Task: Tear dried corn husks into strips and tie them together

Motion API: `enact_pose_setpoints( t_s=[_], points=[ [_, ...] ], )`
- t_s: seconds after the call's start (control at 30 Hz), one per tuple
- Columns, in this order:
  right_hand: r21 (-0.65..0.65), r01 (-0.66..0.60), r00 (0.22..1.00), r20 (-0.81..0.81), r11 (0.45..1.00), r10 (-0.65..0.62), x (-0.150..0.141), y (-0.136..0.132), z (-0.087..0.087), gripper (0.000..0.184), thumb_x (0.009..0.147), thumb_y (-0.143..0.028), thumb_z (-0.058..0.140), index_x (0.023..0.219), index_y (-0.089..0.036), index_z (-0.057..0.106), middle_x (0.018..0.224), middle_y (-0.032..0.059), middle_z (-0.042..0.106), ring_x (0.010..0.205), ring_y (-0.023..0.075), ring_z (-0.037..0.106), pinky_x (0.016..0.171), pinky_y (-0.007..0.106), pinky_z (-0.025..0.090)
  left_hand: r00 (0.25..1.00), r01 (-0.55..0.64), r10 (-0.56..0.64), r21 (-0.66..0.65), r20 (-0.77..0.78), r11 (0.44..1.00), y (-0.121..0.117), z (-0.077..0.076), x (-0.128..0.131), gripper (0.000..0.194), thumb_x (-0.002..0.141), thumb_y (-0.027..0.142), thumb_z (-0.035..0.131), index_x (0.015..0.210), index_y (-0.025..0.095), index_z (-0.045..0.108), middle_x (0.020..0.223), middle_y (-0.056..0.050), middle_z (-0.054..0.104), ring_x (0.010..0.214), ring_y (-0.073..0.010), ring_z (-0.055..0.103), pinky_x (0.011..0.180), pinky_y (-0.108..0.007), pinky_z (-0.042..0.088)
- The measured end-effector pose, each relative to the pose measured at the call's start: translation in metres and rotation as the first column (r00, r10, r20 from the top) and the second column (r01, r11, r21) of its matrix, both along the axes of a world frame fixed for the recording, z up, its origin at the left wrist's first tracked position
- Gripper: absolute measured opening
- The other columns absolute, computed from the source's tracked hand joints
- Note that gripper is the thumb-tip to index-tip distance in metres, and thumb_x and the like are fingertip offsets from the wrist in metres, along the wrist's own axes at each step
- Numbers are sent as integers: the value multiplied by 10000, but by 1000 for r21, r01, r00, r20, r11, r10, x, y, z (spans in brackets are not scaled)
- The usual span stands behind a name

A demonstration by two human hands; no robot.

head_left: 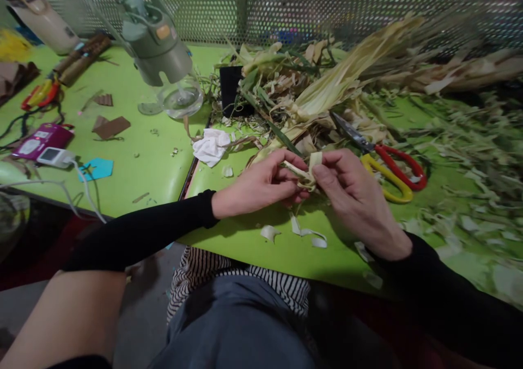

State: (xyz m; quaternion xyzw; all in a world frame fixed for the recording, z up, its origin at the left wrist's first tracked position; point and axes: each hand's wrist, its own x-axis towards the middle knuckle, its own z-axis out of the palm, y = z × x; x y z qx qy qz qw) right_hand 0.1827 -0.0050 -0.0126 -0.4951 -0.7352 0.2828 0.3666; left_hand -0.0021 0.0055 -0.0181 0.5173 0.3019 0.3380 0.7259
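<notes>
My left hand has its fingers curled around a small bundle of pale corn husk strips above the green table. Beside it, my right hand pinches a short, flat husk strip between thumb and forefinger. That strip stands up next to the bundle, and I cannot tell whether the two are joined. Below the hands, cut husk scraps lie on the table. Scissors with one red and one yellow handle loop rest just right of my right hand, blades pointing up and left into the husks.
A heap of dried corn husks fills the back right, with shreds spread to the right. A large clear-based bottle, a crumpled tissue, a purple packet and a white device with a cable lie leftward. Behind stands a perforated panel.
</notes>
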Motion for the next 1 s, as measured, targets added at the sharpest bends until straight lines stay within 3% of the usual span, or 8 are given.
enact_pose_setpoints(
  t_s=[0.1,0.2,0.37,0.53,0.67,0.83,1.0],
  points=[
    [19,11,999,-44,1000,-11,-1,-3,-1,279,979,-513,543,889,-249,539,653,-40,462,501,109,413,446,267,333,1000,7,-7,-24,-11,1000,-2,2,-1,245,860,32,564,1032,178,469,796,12,691,740,-85,698,688,-213,533],
    [81,105,988,-126,991,-94,-1,-3,-2,231,980,-474,557,908,-256,532,688,-41,450,505,106,377,449,276,311,999,41,-43,-79,-22,996,-3,3,-2,242,872,62,581,1052,183,473,782,8,706,700,-83,683,694,-232,535],
    [191,158,973,-195,969,-120,-1,0,-5,183,988,-422,561,913,-258,529,750,-30,472,536,109,388,486,287,357,989,141,-134,-166,56,976,-2,4,-5,299,862,111,652,1098,177,481,812,-11,725,691,-93,670,743,-279,530],
    [286,127,989,-111,950,-99,-2,-3,-10,173,992,-425,551,926,-265,554,809,-11,513,592,124,473,519,297,407,997,46,-40,-90,66,995,-2,6,-6,225,882,227,684,1037,148,542,781,9,666,696,-87,632,722,-266,491],
    [263,132,985,-146,956,-96,-3,-6,-11,181,986,-437,566,938,-262,572,825,-15,543,605,117,497,529,291,424,999,11,-11,-12,46,1000,-1,6,-5,273,840,243,740,1035,147,574,740,47,607,644,-57,561,681,-241,447],
    [225,156,980,-159,962,-122,-6,-8,-8,180,976,-427,586,921,-257,585,789,-22,566,558,97,483,502,270,405,992,124,-123,-45,34,991,-2,6,-5,407,797,256,788,1112,161,548,682,77,571,620,-60,564,638,-228,424],
    [123,86,995,-52,989,-80,-10,-12,-3,192,955,-433,610,922,-244,605,740,-15,605,570,130,578,488,275,415,997,81,-81,6,-16,997,-4,2,-3,328,840,336,744,1022,164,532,662,64,584,592,-68,569,617,-230,446]
  ],
)
